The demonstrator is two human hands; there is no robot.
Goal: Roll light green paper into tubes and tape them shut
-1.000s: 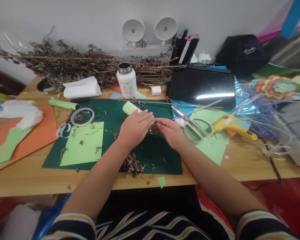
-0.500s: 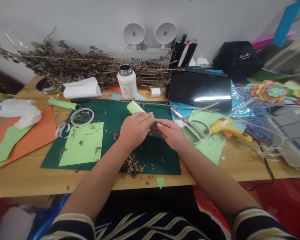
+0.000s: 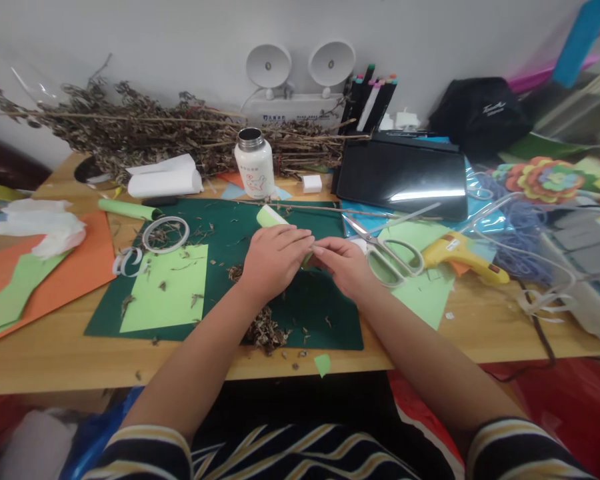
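Note:
A light green paper roll lies slantwise above the dark green cutting mat. My left hand is wrapped over it, palm down, so most of the roll is hidden. At the roll's near right end my right hand pinches with thumb and fingers, and the exact spot it grips is partly covered. Below my left hand sits a heap of dried crumbled leaves. Left of it a light green paper sheet lies flat with leaf bits on it.
A white bottle stands open behind the mat, before a bundle of dried stems. Scissors and a yellow glue gun lie to the right. At left are a tape ring, another green roll and orange paper.
My right hand's fingers have closed into a tighter pinch at the roll's end. My left hand has shifted very slightly right, still over the roll.

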